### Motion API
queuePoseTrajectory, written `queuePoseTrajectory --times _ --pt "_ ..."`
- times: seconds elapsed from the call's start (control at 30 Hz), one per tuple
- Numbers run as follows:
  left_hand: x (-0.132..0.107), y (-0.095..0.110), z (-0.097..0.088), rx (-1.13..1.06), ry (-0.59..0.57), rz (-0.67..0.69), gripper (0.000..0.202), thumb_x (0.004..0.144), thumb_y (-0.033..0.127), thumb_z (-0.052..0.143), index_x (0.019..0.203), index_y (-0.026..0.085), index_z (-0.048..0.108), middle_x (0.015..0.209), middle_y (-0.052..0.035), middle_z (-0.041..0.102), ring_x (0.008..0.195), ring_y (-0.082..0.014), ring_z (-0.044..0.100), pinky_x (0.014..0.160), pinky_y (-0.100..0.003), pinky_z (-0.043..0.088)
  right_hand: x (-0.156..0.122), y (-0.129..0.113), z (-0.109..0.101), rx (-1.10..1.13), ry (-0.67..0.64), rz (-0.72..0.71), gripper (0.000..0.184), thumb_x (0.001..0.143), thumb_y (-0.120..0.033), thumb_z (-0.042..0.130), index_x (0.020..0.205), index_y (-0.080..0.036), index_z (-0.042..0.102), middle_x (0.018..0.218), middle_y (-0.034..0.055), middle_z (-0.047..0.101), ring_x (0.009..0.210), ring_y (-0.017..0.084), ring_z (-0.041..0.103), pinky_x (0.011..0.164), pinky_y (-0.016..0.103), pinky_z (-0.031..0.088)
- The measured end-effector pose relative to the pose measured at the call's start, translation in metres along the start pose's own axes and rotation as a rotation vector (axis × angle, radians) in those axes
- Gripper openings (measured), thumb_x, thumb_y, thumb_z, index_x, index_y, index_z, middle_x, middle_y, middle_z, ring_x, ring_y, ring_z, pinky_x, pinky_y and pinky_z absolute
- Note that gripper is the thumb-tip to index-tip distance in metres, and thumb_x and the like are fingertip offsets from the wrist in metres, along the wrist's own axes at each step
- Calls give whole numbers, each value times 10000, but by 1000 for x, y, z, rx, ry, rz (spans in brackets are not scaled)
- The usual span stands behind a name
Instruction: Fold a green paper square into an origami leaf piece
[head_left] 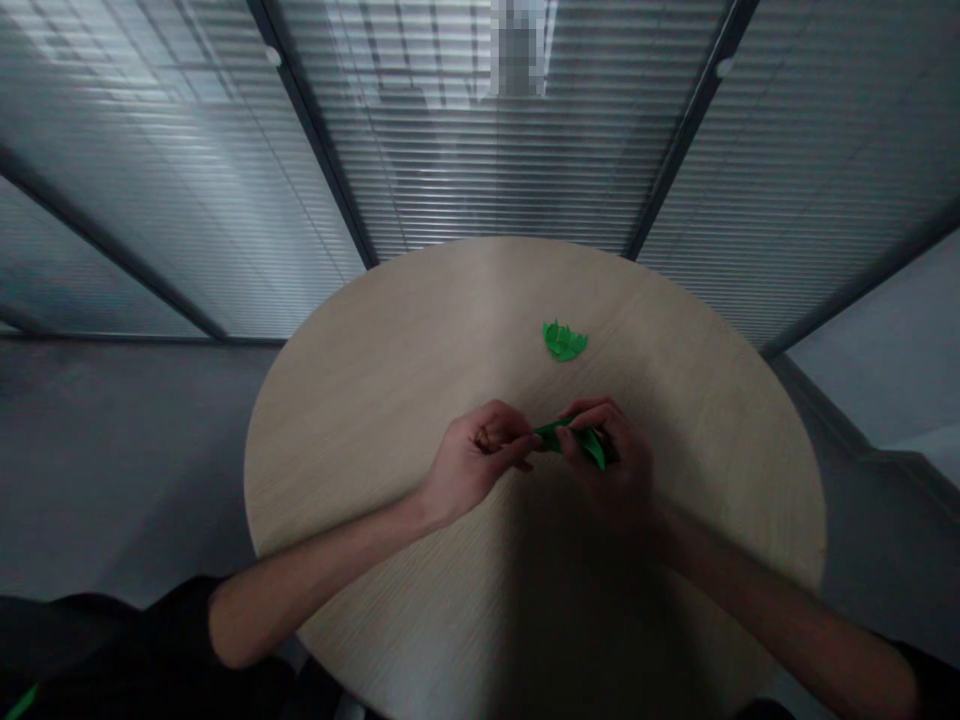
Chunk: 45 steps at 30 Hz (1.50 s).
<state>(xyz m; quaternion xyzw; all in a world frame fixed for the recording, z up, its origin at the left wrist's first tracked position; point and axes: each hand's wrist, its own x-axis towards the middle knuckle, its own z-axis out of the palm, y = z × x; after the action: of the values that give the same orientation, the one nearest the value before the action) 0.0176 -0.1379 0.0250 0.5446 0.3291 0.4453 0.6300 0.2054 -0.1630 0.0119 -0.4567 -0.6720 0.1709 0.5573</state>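
Both of my hands meet above the middle of a round wooden table (390, 400). My left hand (480, 460) pinches the left end of a folded green paper piece (574, 438) with its fingertips. My right hand (615, 460) is closed on the right part of the same piece, with thumb and fingers pressed on it. Farther back on the table lies a small folded green paper shape (564, 341) with several pointed tips, apart from both hands.
Glass walls with horizontal blinds (480, 150) and dark frames stand right behind the table. Grey floor (112, 450) lies to the left and right of the table. My dark clothing shows at the lower edge.
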Motion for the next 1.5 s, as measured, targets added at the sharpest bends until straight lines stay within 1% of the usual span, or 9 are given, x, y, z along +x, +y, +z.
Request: queuePoseTrajectory --times 0.17,0.27,0.37,0.63,0.83,1.03,1.2,1.37,1.5 --pt "-1 1 0 52 3 5 277 818 344 840 875 151 651 806 -37 743 672 -140 730 643 -253 665 2 -2 0 -10 12 -2 85 933 -216 669 981 -245 606 949 36 643 780 166 645 649 290 528" --pt "-1 3 1 29 -8 -3 260 813 310 838 880 151 644 901 -65 772 699 -139 739 658 -249 662 2 -1 0 -34 -13 -25 128 939 -202 655 1053 -251 623 955 30 646 791 164 649 674 293 533" --pt "-2 3 2 3 -15 -7 259 807 277 841 896 152 632 957 -69 778 718 -130 739 660 -236 655 1 -1 0 -29 -27 -40 125 946 -195 650 1056 -252 632 969 34 656 814 169 659 700 299 546" --pt "-3 5 1 23 7 10 269 824 297 835 884 156 614 926 -56 766 741 -147 750 657 -245 658 0 0 -1 -48 -96 -63 124 973 -195 628 1077 -245 672 1024 61 640 909 189 662 790 334 573" --pt "-4 5 0 77 9 56 260 842 309 826 898 150 628 917 -72 771 759 -155 750 673 -246 646 2 1 -2 -46 -119 -69 57 972 -203 628 1016 -237 643 1001 64 621 906 200 649 773 341 569" --pt "-4 3 0 91 8 85 223 844 256 816 922 148 636 928 -74 781 769 -146 747 669 -223 615 4 -2 -3 -57 -127 -101 41 974 -199 621 1005 -226 625 995 59 615 888 195 651 767 337 567" --pt "-3 4 1 70 24 92 211 822 198 811 921 149 630 851 -34 746 718 -110 712 626 -175 577 4 -3 -3 -57 -117 -107 44 981 -184 615 987 -226 604 990 54 604 874 185 642 764 326 562" --pt "-2 5 0 126 16 84 204 820 214 802 936 147 648 835 -20 714 667 -95 677 575 -162 549 4 -3 -3 -61 -114 -110 51 986 -177 608 983 -227 599 996 57 598 866 182 630 769 333 558" --pt "-4 7 -2 251 26 122 131 851 219 765 917 138 687 827 -37 729 664 -98 674 570 -166 535 4 -3 -2 -63 -111 -128 63 986 -164 602 991 -227 599 994 57 599 887 186 631 785 337 561"
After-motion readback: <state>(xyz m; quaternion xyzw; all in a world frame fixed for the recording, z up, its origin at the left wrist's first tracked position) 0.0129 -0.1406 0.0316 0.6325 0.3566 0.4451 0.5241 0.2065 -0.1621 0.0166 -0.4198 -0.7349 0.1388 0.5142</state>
